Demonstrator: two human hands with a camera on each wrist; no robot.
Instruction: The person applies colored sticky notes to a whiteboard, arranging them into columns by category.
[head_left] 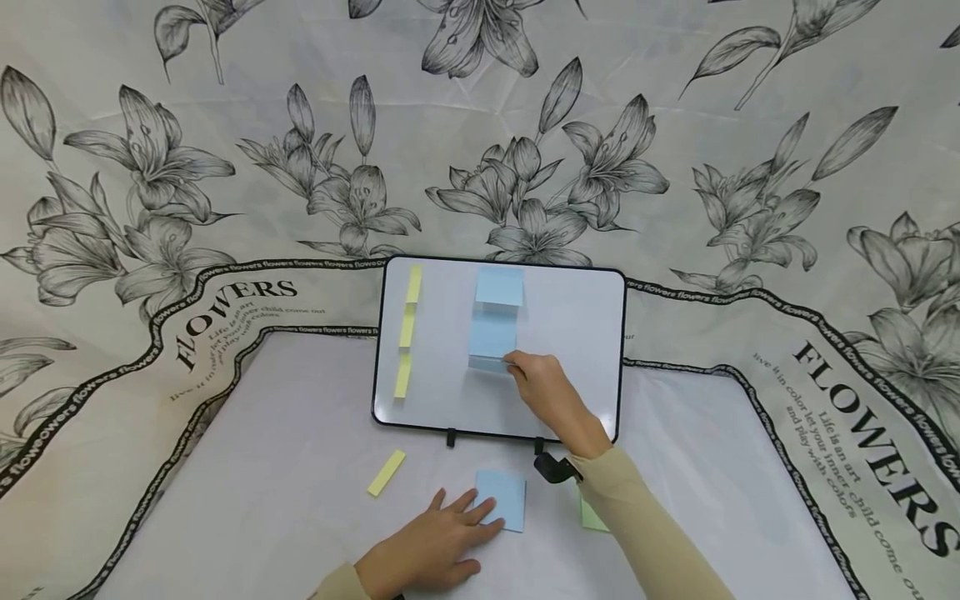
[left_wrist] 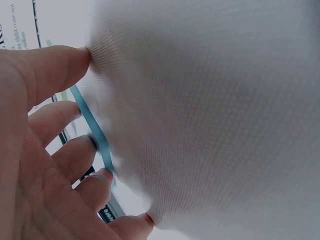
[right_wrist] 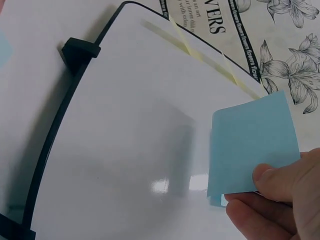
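At the whiteboard [head_left: 573, 325], my right hand [head_left: 551, 392] pinches a blue sticky note [right_wrist: 247, 142] between thumb and fingers. In the head view this note appears nearly edge-on, just below two other blue sticky notes [head_left: 499, 286] stuck in a column. My left hand [head_left: 437, 540] lies spread on the white tablecloth, its fingertips at the left edge of a blue sticky note pad [head_left: 508, 500]. The left wrist view shows the pad's thin blue side [left_wrist: 95, 125] against those fingertips.
Several yellow strips [head_left: 406, 325] run down the board's left side. A yellow strip pad [head_left: 386, 473] lies on the table, and a green pad [head_left: 592, 512] is partly hidden by the right sleeve. Black feet [head_left: 451, 438] support the board. Flower-printed cloth [head_left: 322, 167] hangs behind.
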